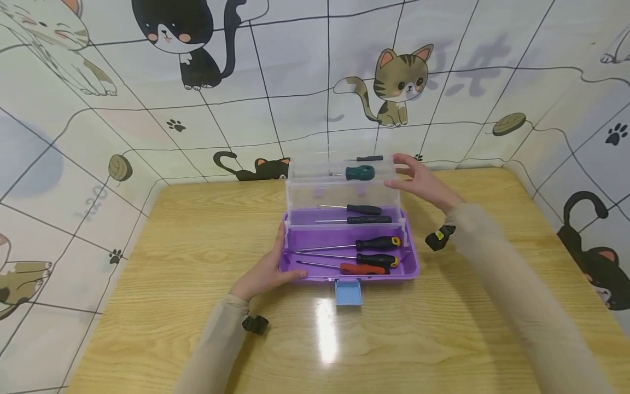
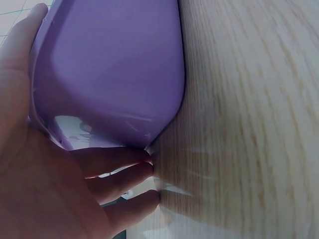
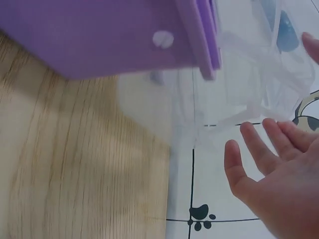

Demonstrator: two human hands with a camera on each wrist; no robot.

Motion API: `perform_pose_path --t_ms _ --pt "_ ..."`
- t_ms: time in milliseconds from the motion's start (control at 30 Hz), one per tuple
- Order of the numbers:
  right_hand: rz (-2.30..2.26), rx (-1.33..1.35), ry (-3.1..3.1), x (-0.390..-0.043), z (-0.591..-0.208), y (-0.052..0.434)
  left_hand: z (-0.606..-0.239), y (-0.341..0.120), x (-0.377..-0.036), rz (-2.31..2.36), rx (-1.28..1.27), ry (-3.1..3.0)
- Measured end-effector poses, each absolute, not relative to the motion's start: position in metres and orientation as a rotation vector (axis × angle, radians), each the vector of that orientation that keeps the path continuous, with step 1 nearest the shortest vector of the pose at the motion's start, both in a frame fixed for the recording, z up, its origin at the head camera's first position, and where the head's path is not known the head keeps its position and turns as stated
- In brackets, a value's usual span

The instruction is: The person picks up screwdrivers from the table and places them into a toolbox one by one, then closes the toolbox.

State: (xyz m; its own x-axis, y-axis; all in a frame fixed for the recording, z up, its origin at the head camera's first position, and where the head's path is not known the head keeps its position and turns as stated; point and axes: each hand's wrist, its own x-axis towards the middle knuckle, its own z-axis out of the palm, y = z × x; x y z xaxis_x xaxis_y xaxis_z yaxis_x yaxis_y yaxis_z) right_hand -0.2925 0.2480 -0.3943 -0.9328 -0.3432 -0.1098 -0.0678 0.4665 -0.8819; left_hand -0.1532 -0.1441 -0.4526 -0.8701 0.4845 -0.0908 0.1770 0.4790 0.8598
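Note:
A purple toolbox [image 1: 409, 268] stands open on the table, its clear lid with trays [image 1: 339, 191] raised at the back. My left hand [image 1: 263, 273] holds the box's left end, thumb on the front rim and fingers along the end wall; in the left wrist view the fingertips reach the tabletop. At the right end of the raised lid, my right hand [image 1: 420, 180] grips its edge between thumb and fingers. In the base lie a red screwdriver [image 1: 364, 268] and two black-and-yellow screwdrivers [image 1: 378, 243]. Two black screwdrivers [image 1: 369, 220] and a green-handled screwdriver [image 1: 360, 173] rest in the clear trays.
A light blue latch [image 1: 348, 293] hangs down at the box's front. The small black screwdriver [image 1: 369, 158] lies in the topmost tray. Behind the wooden table [image 1: 197, 235] rises a wall covering [image 1: 300, 71] printed with cats and lines.

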Motion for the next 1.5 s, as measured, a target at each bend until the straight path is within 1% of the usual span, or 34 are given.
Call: perform_pose_path --t_ms 400,567,767,967,1500 --pt "-1.338 -0.415 2.372 -0.312 -0.389 0.245 -0.452 -0.145 -0.155 1.391 0.586 2.382" --pt "-1.327 -0.4 2.38 -0.321 -0.388 0.244 -0.452 -0.143 -0.154 1.437 0.613 2.366" --pt "-1.429 -0.423 2.352 -0.336 -0.393 0.242 -0.453 -0.142 -0.151 1.402 0.573 2.377" --pt "-1.48 -0.46 2.381 -0.338 -0.39 0.242 -0.449 -0.141 -0.15 1.417 0.588 2.389" --pt "-1.417 -0.534 2.294 -0.344 -0.376 0.25 -0.454 -0.14 -0.154 1.395 0.565 2.424"
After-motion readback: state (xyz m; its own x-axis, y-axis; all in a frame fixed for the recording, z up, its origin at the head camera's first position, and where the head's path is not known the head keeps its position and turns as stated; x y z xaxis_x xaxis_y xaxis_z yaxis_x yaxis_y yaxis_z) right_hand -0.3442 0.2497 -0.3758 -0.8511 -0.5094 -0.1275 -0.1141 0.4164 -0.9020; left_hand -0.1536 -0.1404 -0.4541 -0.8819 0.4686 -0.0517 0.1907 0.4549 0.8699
